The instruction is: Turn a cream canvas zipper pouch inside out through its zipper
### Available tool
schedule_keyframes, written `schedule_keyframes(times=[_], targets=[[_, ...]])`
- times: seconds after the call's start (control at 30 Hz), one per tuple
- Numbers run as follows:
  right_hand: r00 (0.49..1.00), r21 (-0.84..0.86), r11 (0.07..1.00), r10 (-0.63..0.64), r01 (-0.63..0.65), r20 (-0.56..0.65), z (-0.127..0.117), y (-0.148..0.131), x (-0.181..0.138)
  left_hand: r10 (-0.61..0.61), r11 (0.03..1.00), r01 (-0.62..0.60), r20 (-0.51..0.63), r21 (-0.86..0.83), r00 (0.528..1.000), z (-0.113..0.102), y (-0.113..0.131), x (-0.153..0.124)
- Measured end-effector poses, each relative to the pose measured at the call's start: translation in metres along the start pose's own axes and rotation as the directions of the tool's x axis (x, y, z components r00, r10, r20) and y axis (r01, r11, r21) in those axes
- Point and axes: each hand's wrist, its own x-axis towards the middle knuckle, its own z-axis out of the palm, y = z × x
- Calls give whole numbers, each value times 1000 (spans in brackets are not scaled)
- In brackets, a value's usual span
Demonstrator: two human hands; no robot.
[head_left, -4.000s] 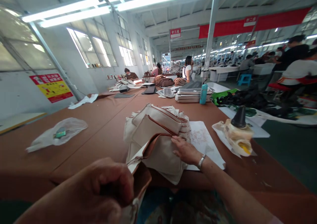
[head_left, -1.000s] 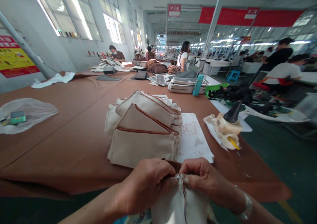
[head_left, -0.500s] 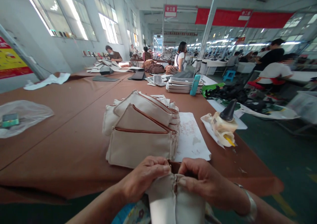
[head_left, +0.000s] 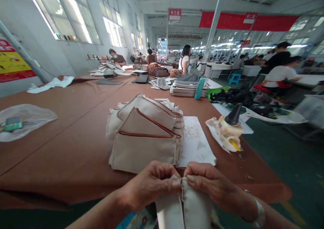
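Observation:
A cream fabric pouch (head_left: 196, 207) with a seam down its middle hangs over my lap at the table's front edge. My left hand (head_left: 155, 183) pinches its top edge just left of the seam, thumb on the near side. On the other side of the seam, my right hand (head_left: 211, 181) grips the same edge between thumb and curled fingers. The two thumbs are close together, with the seam between them. Just beyond my hands lies a stack of similar cream pouches (head_left: 144, 151) with brown trim along their openings.
Right of the stack lies a stained white sheet (head_left: 198, 141). Beside it sits a glue bottle with a black cone cap (head_left: 233, 116) in a crumpled wrapping. A plastic bag (head_left: 32, 116) lies at left. A teal bottle (head_left: 199, 88) stands by stacked panels. People work farther back.
My left hand has shifted slightly right, closer to the seam and to my right hand. The pouch's seam edges now stand slightly apart below my thumbs.

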Motion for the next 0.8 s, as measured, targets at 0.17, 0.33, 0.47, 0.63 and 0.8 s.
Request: schedule_keyframes(times=[0.17,0.33,0.47,0.63,0.8], targets=[[999,14,999,-41,41,-30,1,3,4,17,996,-11,-60,89,998,5,-2,1],[998,-1,1000,-17,17,-61,5,6,13,134,924,-65,-158,376,978,13,-1,3],[993,3,999,53,-53,-107,10,5,17,105,949,-39,-198,314,975,13,-8,7],[990,19,999,42,-40,-138,12,10,15,35,985,2,-208,175,978,6,-14,12],[973,-125,992,-12,-17,-231,13,15,16,47,935,18,-174,354,984,0,-12,13]])
